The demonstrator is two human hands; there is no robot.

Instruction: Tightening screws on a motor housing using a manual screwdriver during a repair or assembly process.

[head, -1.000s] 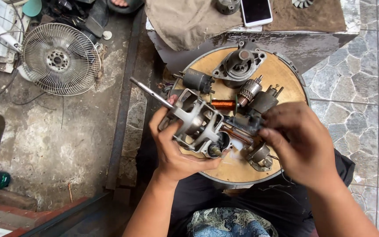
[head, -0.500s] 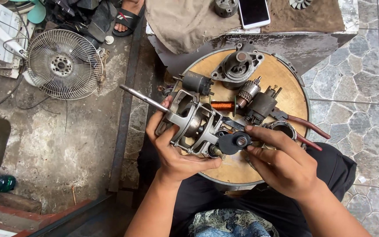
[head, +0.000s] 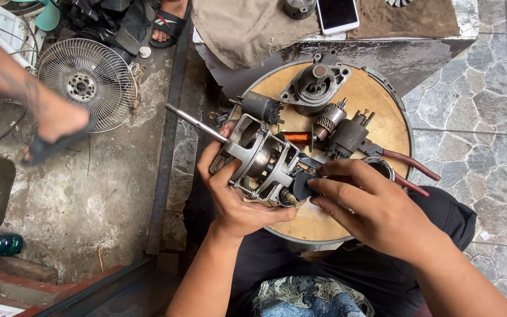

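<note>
The left hand (head: 236,196) is wrapped from below around the fan motor (head: 259,161), fingers clamped on its open metal frame, and holds it just above the near-left part of the round wooden tabletop (head: 377,100); gripped this way, the motor's long steel shaft (head: 198,124) points away up-left, clear of the tabletop, and its rear end is turned toward the other hand. The right hand (head: 377,208) comes in from the right of the motor, thumb and fingers pinched together on a small dark round part (head: 303,185) pressed against that rear end, so it appears one hand steadies the body while the other works the fitting. Beyond the motor on the tabletop lie loose parts within easy reach: a grey cast housing (head: 315,87), a wound armature (head: 330,120), a dark cylindrical piece (head: 262,107) and red-handled pliers (head: 409,167) just right of the right hand's fingers. Well left of the motor, on the concrete floor, a wire fan guard (head: 86,88) lies flat, and another person's sandalled foot (head: 54,132) hangs near it. A phone (head: 337,14) rests far beyond the motor.
</note>
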